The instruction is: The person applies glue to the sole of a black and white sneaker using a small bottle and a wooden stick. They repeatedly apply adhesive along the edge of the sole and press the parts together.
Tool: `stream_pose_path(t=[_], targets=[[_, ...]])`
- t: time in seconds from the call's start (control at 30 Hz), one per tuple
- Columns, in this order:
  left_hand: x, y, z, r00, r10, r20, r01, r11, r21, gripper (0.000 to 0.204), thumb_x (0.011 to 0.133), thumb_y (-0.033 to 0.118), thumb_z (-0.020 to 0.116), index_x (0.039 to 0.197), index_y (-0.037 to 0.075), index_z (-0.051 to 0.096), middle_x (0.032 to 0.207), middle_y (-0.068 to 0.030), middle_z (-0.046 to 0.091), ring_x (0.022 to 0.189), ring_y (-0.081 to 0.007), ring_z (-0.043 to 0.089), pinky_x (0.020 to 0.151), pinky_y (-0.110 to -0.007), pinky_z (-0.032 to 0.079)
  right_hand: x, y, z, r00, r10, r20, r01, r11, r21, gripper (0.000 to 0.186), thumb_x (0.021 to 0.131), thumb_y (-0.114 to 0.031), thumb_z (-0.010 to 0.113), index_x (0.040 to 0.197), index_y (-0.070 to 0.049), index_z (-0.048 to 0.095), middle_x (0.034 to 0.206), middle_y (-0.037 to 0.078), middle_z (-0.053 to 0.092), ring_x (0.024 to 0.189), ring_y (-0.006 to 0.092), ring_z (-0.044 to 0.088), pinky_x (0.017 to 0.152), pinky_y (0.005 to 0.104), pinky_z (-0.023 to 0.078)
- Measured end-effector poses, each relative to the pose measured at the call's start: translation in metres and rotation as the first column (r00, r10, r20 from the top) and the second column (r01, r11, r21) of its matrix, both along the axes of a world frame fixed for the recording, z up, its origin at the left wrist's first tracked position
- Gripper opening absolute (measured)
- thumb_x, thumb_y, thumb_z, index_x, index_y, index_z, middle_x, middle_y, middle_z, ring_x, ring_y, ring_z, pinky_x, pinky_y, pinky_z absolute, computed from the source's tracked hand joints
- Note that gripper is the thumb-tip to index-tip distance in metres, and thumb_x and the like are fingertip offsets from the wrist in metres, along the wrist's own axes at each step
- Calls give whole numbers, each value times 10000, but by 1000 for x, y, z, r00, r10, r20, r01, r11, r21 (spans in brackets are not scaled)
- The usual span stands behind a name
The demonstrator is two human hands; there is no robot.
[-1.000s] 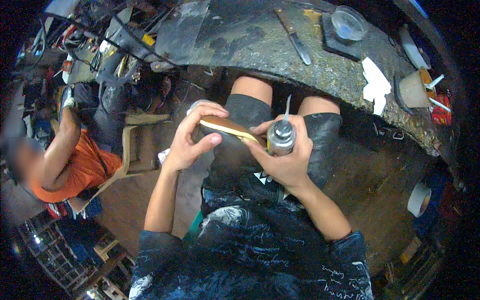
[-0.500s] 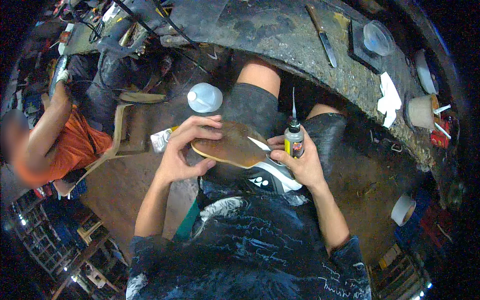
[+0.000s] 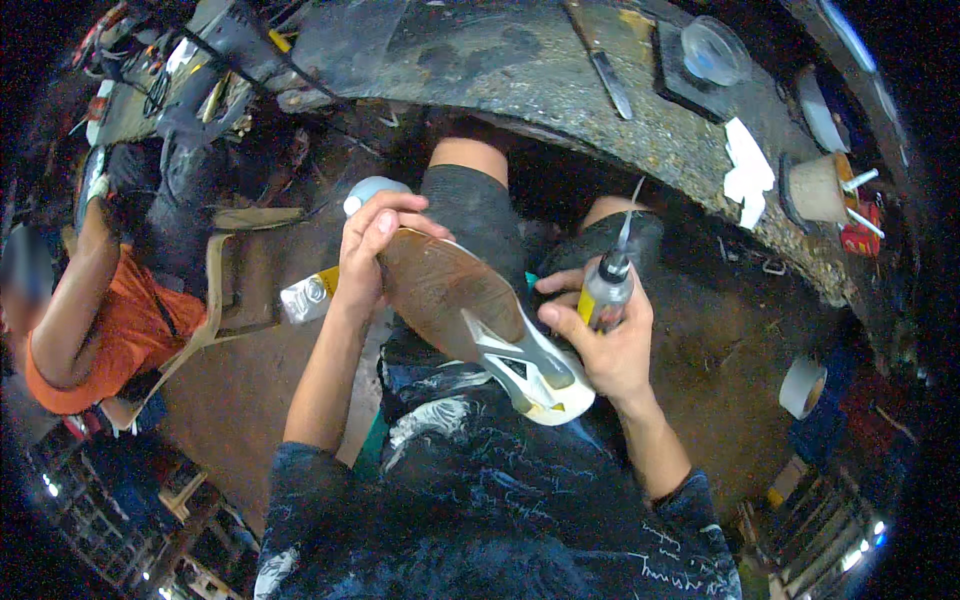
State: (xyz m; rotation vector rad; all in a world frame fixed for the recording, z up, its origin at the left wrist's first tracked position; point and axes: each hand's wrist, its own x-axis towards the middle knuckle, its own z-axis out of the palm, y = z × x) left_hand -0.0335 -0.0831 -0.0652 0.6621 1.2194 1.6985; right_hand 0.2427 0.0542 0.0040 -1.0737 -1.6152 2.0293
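My left hand point(image 3: 368, 250) is closed around the toe end of a shoe point(image 3: 440, 295), which lies tilted above my lap with its sole up. The front of the sole is brown; the heel part is white and grey with cut-out shapes. My right hand point(image 3: 618, 350) grips a small clear bottle point(image 3: 606, 292) with a yellow label, a black collar and a long thin nozzle pointing up and away from me. That hand is beside the shoe's heel end; whether it touches the shoe I cannot tell.
Ahead is a worn workbench point(image 3: 500, 70) with a knife point(image 3: 610, 85), a clear plastic tub point(image 3: 715, 50), white paper point(image 3: 747, 170) and a pot point(image 3: 815, 190). Beyond my left hand stand a translucent jug point(image 3: 372, 186) and a silver-yellow can point(image 3: 308, 298). A person in orange point(image 3: 110, 320) sits at left.
The shoe has been tipped so its whole sole faces up, its heel end swung toward me. The bottle has moved slightly right and its nozzle leans more to the right.
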Motion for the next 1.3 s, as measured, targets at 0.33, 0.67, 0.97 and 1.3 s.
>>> stream_pose_path(t=[0.33, 0.67, 0.97, 1.3], targets=[[42, 73, -29, 969, 153, -193, -176, 979, -106, 341, 1170, 252, 577, 1231, -45, 733, 1170, -133, 790, 1018, -221, 771, 907, -349, 615, 14, 1, -37, 983, -99, -154, 84, 992, -97, 422, 951, -28, 836, 1268, -52, 558, 1166, 157, 806, 1065, 226, 775, 951, 391, 610], [141, -19, 58, 984, 132, -124, -174, 876, -450, 1171, 889, 204, 942, 1726, -11, 152, 1637, -243, 358, 1557, -355, 394, 1272, -499, 412, -6, -3, -15, 995, 29, -94, -28, 1000, 10, 428, 925, -54, 893, 1204, -45, 568, 1160, 183, 795, 1081, 210, 753, 968, 380, 582], [89, 24, 3, 997, -77, 18, 76, 996, 54, 977, 898, 198, 856, 1720, -3, 369, 1665, -192, 405, 1562, -314, 415, 1313, -450, 311, -14, -18, 0, 992, -126, 3, 113, 902, 416, 465, 880, -67, 942, 1224, -23, 633, 1106, 108, 826, 999, 165, 788, 870, 331, 626], [91, 3, 23, 834, -251, -492, 139, 957, -253, 398, 1146, 159, 574, 1499, -3, 658, 1531, -234, 663, 1456, -345, 622, 1234, -423, 458, 27, -5, -28, 977, -214, -21, 215, 967, 137, 510, 899, 54, 866, 1310, 11, 566, 1251, 203, 771, 1157, 284, 768, 1028, 425, 617]])
